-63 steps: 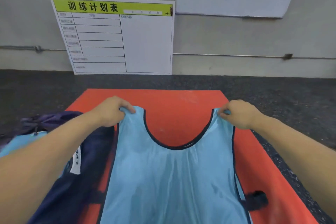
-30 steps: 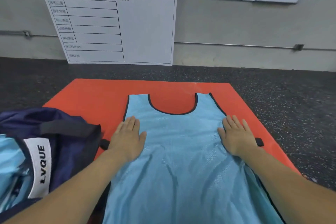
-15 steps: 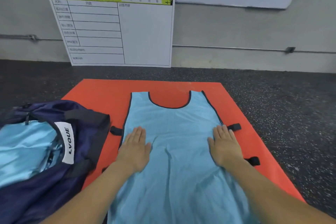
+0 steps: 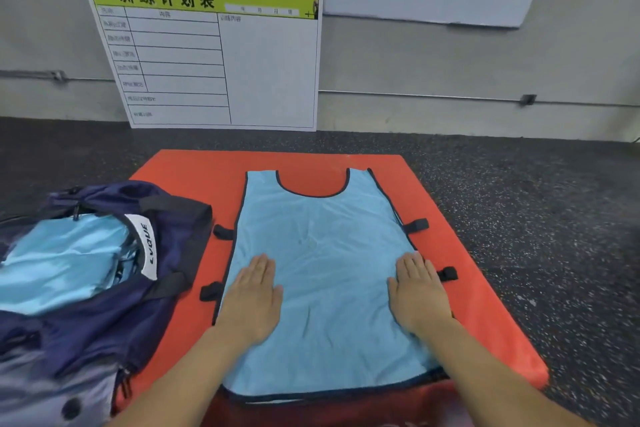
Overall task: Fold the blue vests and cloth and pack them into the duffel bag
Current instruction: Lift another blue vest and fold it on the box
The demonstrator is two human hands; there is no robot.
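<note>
So from my end watching the feed: two seconds back both hands were pinching the shoulder straps and holding the vest up, now it's laid flat and the palms have slid down toward the hem. I read that as the smoothing step about done, with the first fold likely next.

Nearest in frame, bottom centre, my left hand [image 4: 251,302] and right hand [image 4: 417,295] lie flat with fingers straight and together, pressing on the light blue mesh vest with dark trim [image 4: 322,253]. Nothing is pinched. The left sits near the vest's left edge, the right near its right edge, the middle of the fabric bare between them.

The vest lies neck-hole away from me on the orange foam mat [image 4: 467,270], black side tabs sticking out.

At left of frame, touching the mat, the navy duffel bag [image 4: 104,315] is unzipped with shiny blue fabric already inside, so some packing looks done.

Further up, a white training-schedule board with a green header [image 4: 214,55] leans on the grey wall.
</note>
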